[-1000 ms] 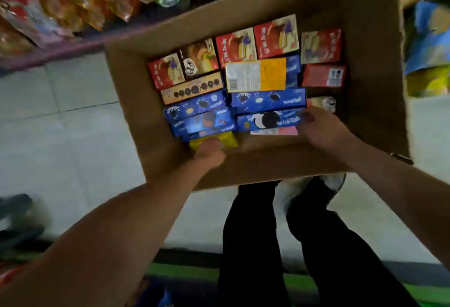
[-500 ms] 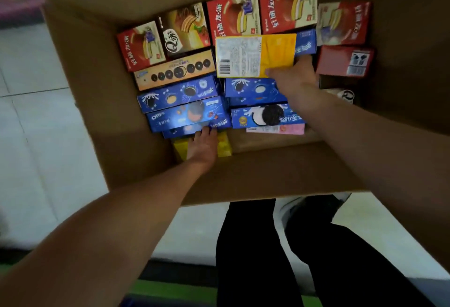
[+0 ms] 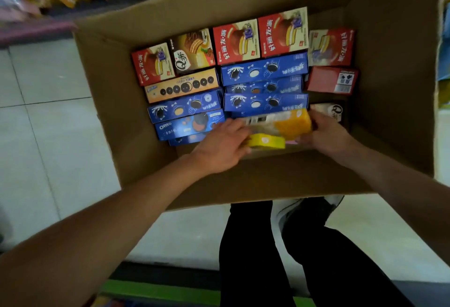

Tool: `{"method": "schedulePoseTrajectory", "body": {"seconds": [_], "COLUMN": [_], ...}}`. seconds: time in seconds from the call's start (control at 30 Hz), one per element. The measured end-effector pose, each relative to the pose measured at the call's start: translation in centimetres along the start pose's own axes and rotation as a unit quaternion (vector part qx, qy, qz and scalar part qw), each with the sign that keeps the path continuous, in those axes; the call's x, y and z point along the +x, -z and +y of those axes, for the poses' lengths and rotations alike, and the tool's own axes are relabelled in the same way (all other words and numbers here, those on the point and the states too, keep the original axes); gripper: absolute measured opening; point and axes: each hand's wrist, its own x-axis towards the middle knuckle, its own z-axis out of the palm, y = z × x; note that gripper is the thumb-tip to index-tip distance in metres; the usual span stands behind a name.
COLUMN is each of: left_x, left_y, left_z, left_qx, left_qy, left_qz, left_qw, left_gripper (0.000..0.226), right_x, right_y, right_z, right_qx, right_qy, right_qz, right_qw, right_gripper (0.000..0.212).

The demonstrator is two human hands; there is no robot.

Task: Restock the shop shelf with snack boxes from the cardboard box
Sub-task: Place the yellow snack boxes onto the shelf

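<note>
Yellow box (image 3: pixel 280 122) moving from centre to 6 o'clock; right hand (image 3: pixel 326 133) and left hand (image 3: pixel 222 146) gripping both ends with curled fingers, gathering second yellow box (image 3: pixel 266 141) for the lift out of cardboard box (image 3: pixel 126 121).

Both forearms are bare, with no sleeves reaching the left hand (image 3: pixel 220 147) or right hand (image 3: pixel 326 133). At six o'clock are black trousers (image 3: pixel 292 258). Dark shoes with white trim (image 3: pixel 306 211) show above them.

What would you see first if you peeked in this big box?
First, the red snack boxes lined along the far wall of the cardboard box, with blue cookie boxes stacked in front of them. Nearer, the left hand and right hand hold a blurry yellow and white box between them, with a small yellow box just below it.
</note>
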Motion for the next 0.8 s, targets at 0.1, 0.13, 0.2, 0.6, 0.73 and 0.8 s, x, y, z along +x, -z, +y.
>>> {"method": "schedulePoseTrajectory", "body": {"seconds": [0.1, 0.13, 0.2, 0.6, 0.73, 0.8], "left_x": [1.9, 2.5, 3.7, 5.2, 6.4, 7.0], "left_y": [1.7, 2.0, 2.2, -2.3, -2.8, -3.1], "left_z": [1.9, 2.3, 2.5, -1.8, -1.8, -1.9], "left_qx": [0.016, -0.038, -0.175, -0.009, -0.027, -0.047], "left_qy": [-0.03, -0.006, 0.073, 0.108, 0.116, 0.12], "left_qz": [0.047, 0.008, -0.1, -0.359, -0.38, -0.389], "left_qw": [0.998, 0.999, 0.977, 0.927, 0.917, 0.912], "left_gripper": [0.045, 0.045, 0.052, 0.066, 0.077, 0.078], "right_x": [0.2, 0.4, 0.8, 6.4, 6.9, 7.6], "right_y": [-0.5, -0.8, -1.4, -7.3, -8.9, -8.8], "right_z": [-0.3, -0.5, -1.0, 1.8, 2.5, 3.1], "right_qx": [0.006, 0.064, 0.122, 0.362, -0.021, -0.158], "right_qy": [-0.048, -0.068, -0.089, -0.259, -0.083, -0.048], "right_qz": [-0.056, -0.093, -0.147, 0.045, 0.086, 0.089], "right_qw": [0.997, 0.991, 0.977, 0.894, 0.993, 0.982], "right_gripper": [0.06, 0.06, 0.058, 0.025, 0.037, 0.041]}}
